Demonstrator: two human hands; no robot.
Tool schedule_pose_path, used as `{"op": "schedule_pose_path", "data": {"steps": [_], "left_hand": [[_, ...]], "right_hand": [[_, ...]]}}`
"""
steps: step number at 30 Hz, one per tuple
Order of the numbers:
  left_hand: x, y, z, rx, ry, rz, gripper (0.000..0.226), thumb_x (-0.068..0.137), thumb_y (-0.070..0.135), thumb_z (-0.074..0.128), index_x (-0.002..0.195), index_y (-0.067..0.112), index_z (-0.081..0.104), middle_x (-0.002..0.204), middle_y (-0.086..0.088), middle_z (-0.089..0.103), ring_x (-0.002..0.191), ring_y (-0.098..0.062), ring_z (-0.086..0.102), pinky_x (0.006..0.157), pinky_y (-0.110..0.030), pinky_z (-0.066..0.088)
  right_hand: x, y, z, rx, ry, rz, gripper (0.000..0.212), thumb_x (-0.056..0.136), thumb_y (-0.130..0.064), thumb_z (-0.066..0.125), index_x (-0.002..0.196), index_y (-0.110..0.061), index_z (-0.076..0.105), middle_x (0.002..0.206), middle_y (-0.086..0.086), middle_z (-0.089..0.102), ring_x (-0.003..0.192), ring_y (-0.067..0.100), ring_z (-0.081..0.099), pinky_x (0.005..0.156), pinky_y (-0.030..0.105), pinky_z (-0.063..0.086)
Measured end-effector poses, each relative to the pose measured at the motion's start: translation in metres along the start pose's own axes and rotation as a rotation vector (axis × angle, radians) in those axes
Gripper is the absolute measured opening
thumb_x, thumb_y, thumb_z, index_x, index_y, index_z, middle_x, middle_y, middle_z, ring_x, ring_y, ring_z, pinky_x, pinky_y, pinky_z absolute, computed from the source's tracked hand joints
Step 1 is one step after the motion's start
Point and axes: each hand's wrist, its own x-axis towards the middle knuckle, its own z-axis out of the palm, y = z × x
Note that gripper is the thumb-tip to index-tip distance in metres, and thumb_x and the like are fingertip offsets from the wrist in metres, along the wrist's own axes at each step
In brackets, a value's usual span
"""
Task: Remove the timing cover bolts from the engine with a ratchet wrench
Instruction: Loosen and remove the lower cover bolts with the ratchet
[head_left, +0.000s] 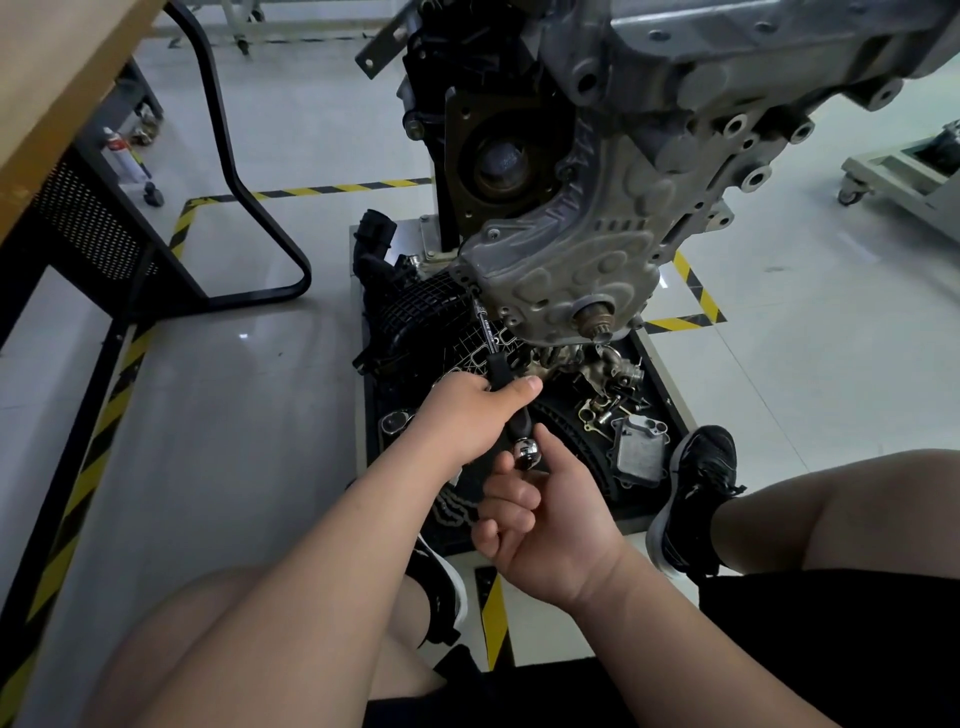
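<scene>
The grey cast timing cover (582, 244) hangs on the engine above a parts tray. A long black-handled ratchet wrench (491, 345) runs from the cover's lower left corner down toward me. My left hand (467, 415) grips the black handle near its middle, thumb on top. My right hand (540, 514) sits just below it, thumb and fingers pinching the chrome knob (527, 453) at the tool's near end. The tool's far tip meets the cover's edge near a bolt boss; the bolt itself is too small to make out.
A black tray (652, 501) under the engine holds several loose metal parts, a black plastic manifold (415, 306) and a chain. A workbench with black tube legs (244, 192) stands at the left. My feet flank the tray. A wheeled cart (904, 176) sits at far right.
</scene>
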Motion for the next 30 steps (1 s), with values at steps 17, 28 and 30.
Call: {"op": "schedule_pose_path", "data": {"steps": [17,28,30], "left_hand": [[-0.001,0.001,0.0,0.085,0.052,0.044,0.058,0.083,0.064,0.058,0.05,0.02,0.039,0.032,0.014,0.036,0.029,-0.002,0.037,0.041,-0.023,0.03],[-0.001,0.002,-0.003,0.028,0.04,0.027,0.047,0.08,0.063,0.062,0.06,0.021,0.059,0.039,0.014,0.05,0.035,0.002,0.047,0.038,-0.015,0.034],[-0.001,0.002,-0.003,0.043,0.053,0.03,0.047,0.08,0.063,0.062,0.059,0.021,0.058,0.04,0.015,0.05,0.036,0.003,0.047,0.044,-0.019,0.035]], "right_hand": [[0.005,-0.008,-0.017,-0.67,0.188,-0.426,0.051,0.098,-0.051,0.043,0.076,-0.008,0.059,0.052,0.001,0.044,0.043,0.018,0.04,0.054,0.032,0.043],[0.005,0.007,0.0,0.283,-0.314,0.118,0.041,0.09,-0.046,0.046,0.07,-0.012,0.059,0.042,-0.004,0.039,0.031,0.012,0.037,0.045,0.024,0.04],[0.004,0.007,0.001,0.258,-0.286,0.106,0.043,0.091,-0.048,0.044,0.069,-0.014,0.058,0.042,-0.005,0.038,0.031,0.012,0.035,0.045,0.024,0.04]]}}
